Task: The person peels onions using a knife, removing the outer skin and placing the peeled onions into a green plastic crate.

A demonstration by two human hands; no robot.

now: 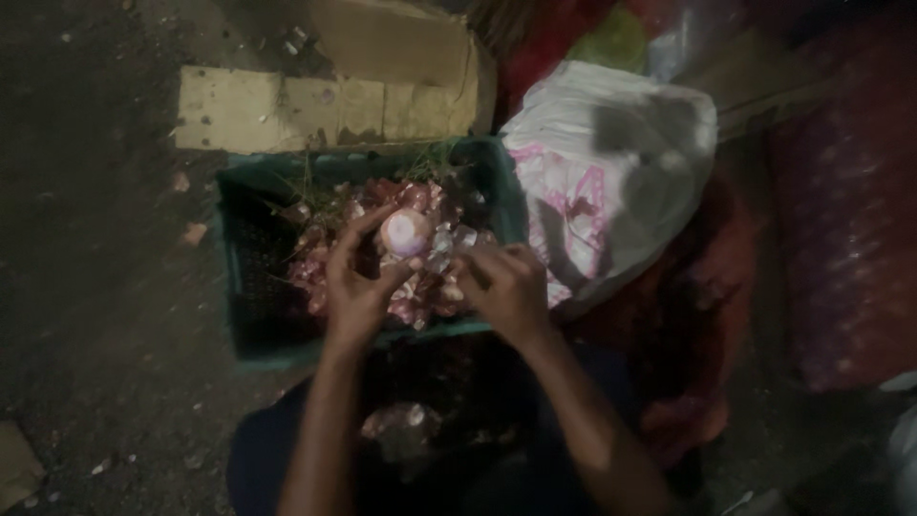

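Setting: dim, seen from above; a person crouched or seated over a green plastic crate (pixel 234 277) on dark ground (pixel 95 287).

Left hand (pixel 355 287): raised over the crate, fingers curled and clamped on a pale, peeled onion (pixel 405 232), thumb and forefinger around its sides.

Onion: round, pinkish-white, glossy, held just above the heap in the crate, near the crate's middle.

Right hand (pixel 506 287): just beside the left, over the crate's near right corner; fingers bent together, knuckles up. Cannot tell what they grip, if anything (the fingertips are blurred and face away).

Crate contents: a heap of reddish onion skins (pixel 325 263) and scraps, with a few dry stalks along the far wall; left part of the crate shows its dark mesh floor.

Lap: more loose skins (pixel 401 425) lie on dark cloth between the forearms.

Beyond the crate: a flattened piece of tan cardboard (pixel 287 110), touching the crate's far edge.

Right of the crate: a white plastic bag (pixel 630 134) with pink print, bulging, pressed against the crate's right wall.

Far right: a red mesh sack (pixel 850 239), well apart from both hands.

Light: poor; fine detail is lost in shadow.
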